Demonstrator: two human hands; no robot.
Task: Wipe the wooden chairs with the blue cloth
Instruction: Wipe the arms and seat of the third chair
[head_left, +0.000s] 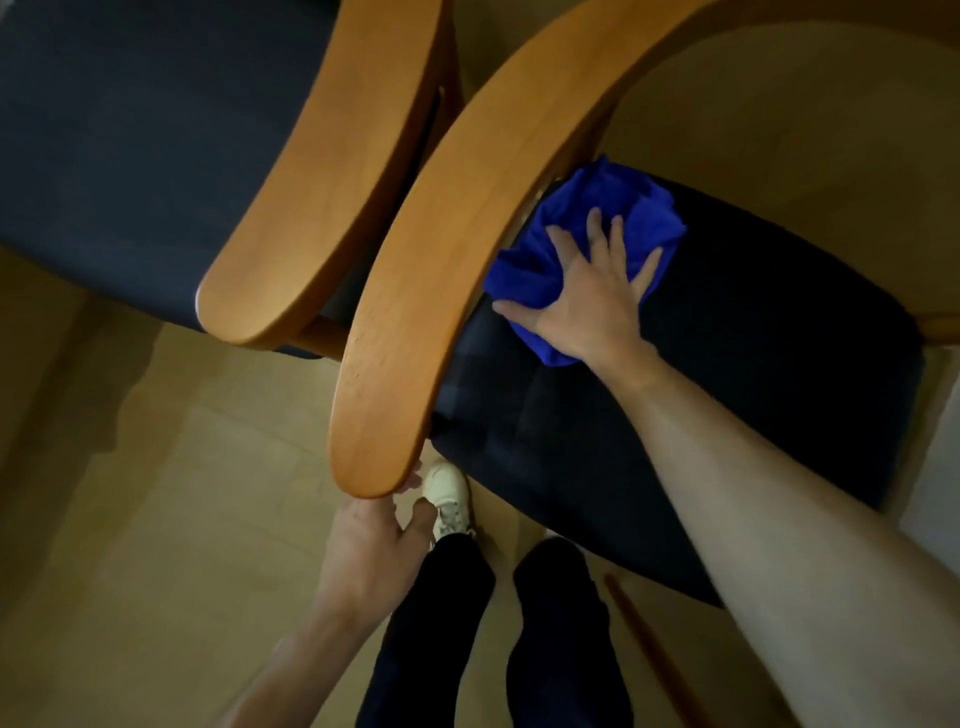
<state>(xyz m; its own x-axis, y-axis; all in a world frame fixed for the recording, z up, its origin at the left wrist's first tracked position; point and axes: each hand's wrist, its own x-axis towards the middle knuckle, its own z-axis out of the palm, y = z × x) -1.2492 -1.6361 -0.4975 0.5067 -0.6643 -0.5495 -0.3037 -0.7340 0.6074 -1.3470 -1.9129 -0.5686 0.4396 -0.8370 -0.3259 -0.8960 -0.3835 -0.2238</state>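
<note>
Nearest the lens, the right forearm reached across to the right hand, whose fingers lay spread and flat on the blue cloth, a bunched, fuzzy, vivid blue rag (one only) pressed on the dark seat beside the curved wooden armrest. Two wooden chairs stood side by side. The left hand seemed to grip that armrest's tip, fingers hidden beneath.

Dim room; pale wood-look floor in large planks, shadowed at left
</note>
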